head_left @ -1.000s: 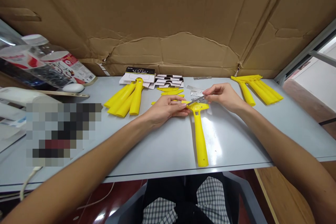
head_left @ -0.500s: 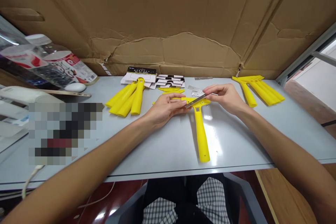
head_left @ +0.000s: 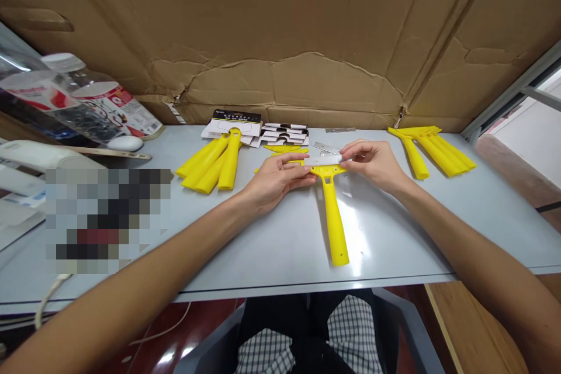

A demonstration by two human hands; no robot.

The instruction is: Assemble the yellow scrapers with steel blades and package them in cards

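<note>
A yellow scraper handle [head_left: 335, 222] points toward me, its wide head between my hands. My left hand [head_left: 283, 178] grips the left end of that head, thumb on top. A thin metal blade [head_left: 324, 160] lies along the head's far edge, bright with reflected light. Pinched in the fingers of my right hand [head_left: 366, 160] is the blade's right end. Just behind, more loose blades [head_left: 325, 147] rest on the table, and flat yellow pieces [head_left: 280, 149] lie beyond my left hand.
Several yellow handles [head_left: 228, 160] with printed cards [head_left: 234, 123] stand at the left, beside a card stack [head_left: 284, 133]. More yellow scrapers [head_left: 438, 149] lie right. Plastic bottles [head_left: 118, 105] and a white mouse [head_left: 125, 144] are far left. Cardboard [head_left: 280, 87] rises behind.
The blade has turned from a slant across the scraper head to lie along its far edge. The scraper has shifted slightly away from me. Both hands keep their hold.
</note>
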